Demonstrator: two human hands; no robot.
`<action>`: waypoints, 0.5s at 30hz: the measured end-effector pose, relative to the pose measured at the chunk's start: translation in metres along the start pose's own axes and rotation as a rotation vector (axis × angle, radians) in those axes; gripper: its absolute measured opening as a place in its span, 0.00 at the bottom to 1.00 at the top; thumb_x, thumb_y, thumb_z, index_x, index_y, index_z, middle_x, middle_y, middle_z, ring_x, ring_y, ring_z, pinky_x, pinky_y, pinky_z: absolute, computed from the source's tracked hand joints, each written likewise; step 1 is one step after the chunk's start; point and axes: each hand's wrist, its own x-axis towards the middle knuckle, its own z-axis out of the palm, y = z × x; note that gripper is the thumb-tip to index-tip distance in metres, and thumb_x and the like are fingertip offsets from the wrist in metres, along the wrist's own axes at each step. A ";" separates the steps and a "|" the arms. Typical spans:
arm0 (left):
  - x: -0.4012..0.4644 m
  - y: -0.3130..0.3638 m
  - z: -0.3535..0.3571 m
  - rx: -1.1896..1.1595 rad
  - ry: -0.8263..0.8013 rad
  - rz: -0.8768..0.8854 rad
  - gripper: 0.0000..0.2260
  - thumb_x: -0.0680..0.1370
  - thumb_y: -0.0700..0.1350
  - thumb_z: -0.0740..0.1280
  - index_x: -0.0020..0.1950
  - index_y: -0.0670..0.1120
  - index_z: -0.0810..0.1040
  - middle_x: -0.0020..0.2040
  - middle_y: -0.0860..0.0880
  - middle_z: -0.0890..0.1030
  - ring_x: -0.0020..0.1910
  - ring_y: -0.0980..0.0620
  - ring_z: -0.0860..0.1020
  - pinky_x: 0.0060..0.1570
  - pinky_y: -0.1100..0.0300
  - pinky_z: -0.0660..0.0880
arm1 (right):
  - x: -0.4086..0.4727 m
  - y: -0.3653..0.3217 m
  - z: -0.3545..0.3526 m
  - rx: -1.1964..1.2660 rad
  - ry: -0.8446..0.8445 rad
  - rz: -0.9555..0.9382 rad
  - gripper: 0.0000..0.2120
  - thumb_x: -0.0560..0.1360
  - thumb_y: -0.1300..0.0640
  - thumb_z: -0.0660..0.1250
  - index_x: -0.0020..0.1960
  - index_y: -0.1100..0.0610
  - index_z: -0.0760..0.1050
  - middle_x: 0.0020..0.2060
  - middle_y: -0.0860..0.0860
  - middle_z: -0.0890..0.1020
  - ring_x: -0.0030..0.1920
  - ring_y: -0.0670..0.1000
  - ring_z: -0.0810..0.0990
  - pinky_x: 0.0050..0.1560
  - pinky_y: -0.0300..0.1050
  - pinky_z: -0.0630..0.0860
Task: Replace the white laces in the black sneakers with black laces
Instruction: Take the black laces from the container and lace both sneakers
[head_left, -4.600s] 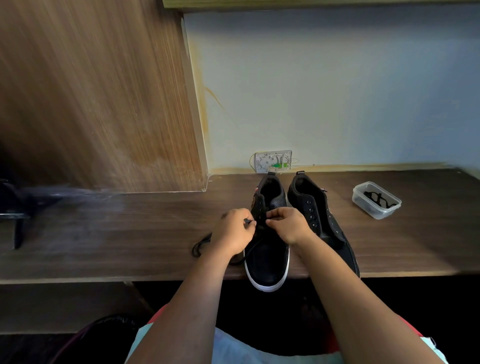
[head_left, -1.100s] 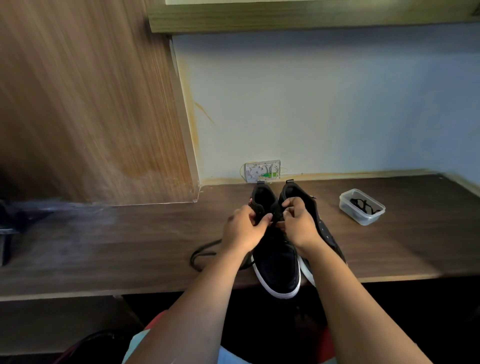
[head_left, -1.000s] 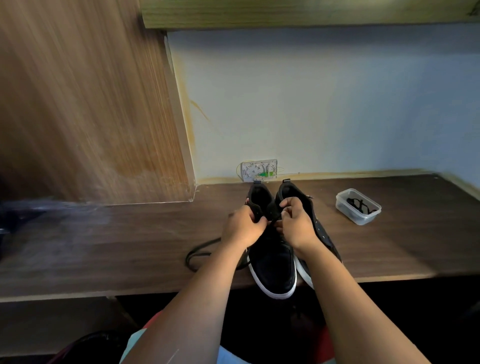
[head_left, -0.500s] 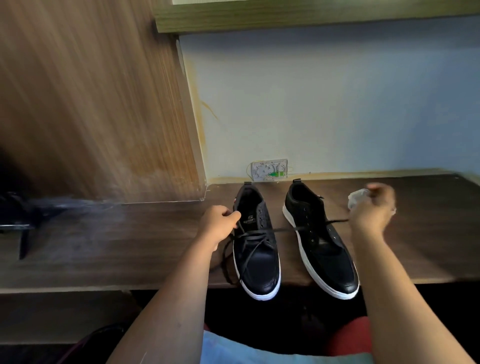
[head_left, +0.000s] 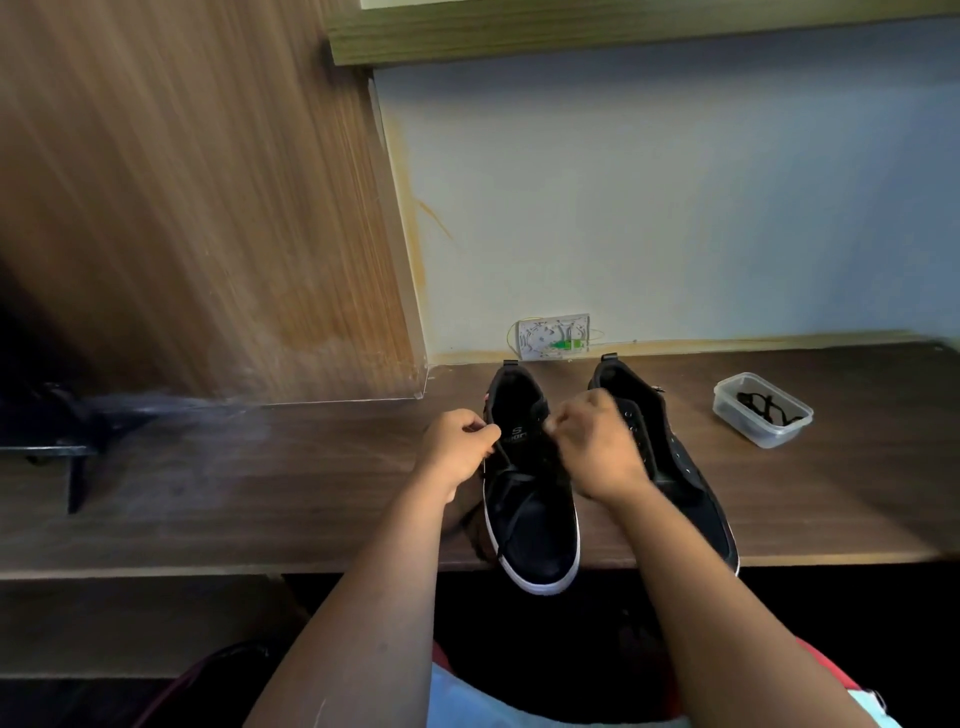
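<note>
Two black sneakers with white soles stand on the wooden desk, toes toward me. The left sneaker has a black lace crossing its eyelets. My left hand pinches one end of that lace at the shoe's left side. My right hand, blurred, hovers over the shoe's tongue with fingers curled, apparently on the other lace end. The right sneaker is partly hidden behind my right hand and forearm and shows bare eyelets.
A clear plastic tub holding a black lace sits at the right of the desk. A wall socket is behind the shoes. A wooden panel rises at left, with a dark object beside it.
Half a second ago my right hand was out to the right, pulling the lace taut over the right sneaker. It has come back to the left sneaker's tongue. My left hand stays at the lace.
</note>
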 end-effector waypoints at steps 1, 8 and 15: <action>0.000 -0.001 -0.001 -0.008 -0.003 -0.003 0.08 0.74 0.43 0.69 0.34 0.46 0.78 0.33 0.47 0.83 0.40 0.45 0.83 0.49 0.48 0.80 | 0.005 0.001 -0.011 0.080 0.135 0.129 0.06 0.77 0.62 0.63 0.48 0.58 0.79 0.48 0.51 0.75 0.51 0.54 0.76 0.51 0.41 0.68; 0.004 -0.004 -0.001 -0.039 -0.029 -0.009 0.08 0.73 0.43 0.69 0.34 0.47 0.78 0.32 0.48 0.82 0.38 0.46 0.82 0.50 0.47 0.80 | 0.016 0.043 -0.062 0.436 0.769 0.709 0.15 0.83 0.52 0.51 0.61 0.60 0.68 0.52 0.55 0.75 0.50 0.54 0.73 0.51 0.47 0.68; -0.004 0.002 0.001 0.070 -0.065 -0.001 0.10 0.76 0.51 0.68 0.39 0.47 0.78 0.37 0.51 0.83 0.43 0.47 0.82 0.46 0.53 0.77 | 0.003 0.030 -0.030 -0.160 0.148 0.250 0.16 0.78 0.49 0.64 0.63 0.53 0.73 0.62 0.56 0.70 0.60 0.59 0.74 0.59 0.52 0.72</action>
